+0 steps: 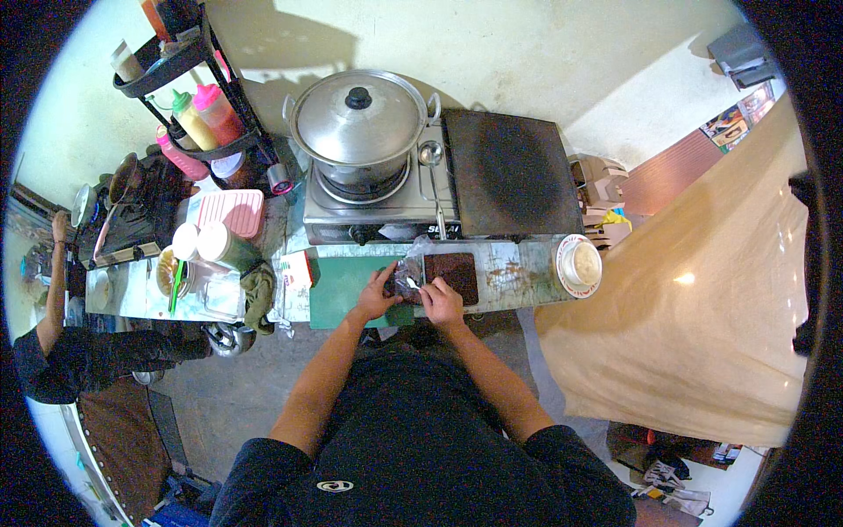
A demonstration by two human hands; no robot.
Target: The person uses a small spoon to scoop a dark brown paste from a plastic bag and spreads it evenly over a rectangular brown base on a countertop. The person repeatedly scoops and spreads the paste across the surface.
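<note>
My left hand (380, 298) rests over the right part of a green cutting board (349, 283), its fingers at the left edge of a clear plastic bag (409, 269) with something dark in or under it. My right hand (442, 303) grips the lower right side of that bag, thumb and forefinger together beside a small white spot. Just right of the bag lies a dark brown slab (461, 270), perhaps in a shallow tray. Whether the left fingers pinch the plastic is not clear.
Behind stands a gas stove (382, 214) with a lidded steel pot (359, 125), a ladle (435, 178) and a black griddle plate (514, 174). A bowl (581, 263) sits at right. Jars (220, 247), a cloth (257, 296) and a sauce rack (171, 72) are left. Another person (59, 356) works far left.
</note>
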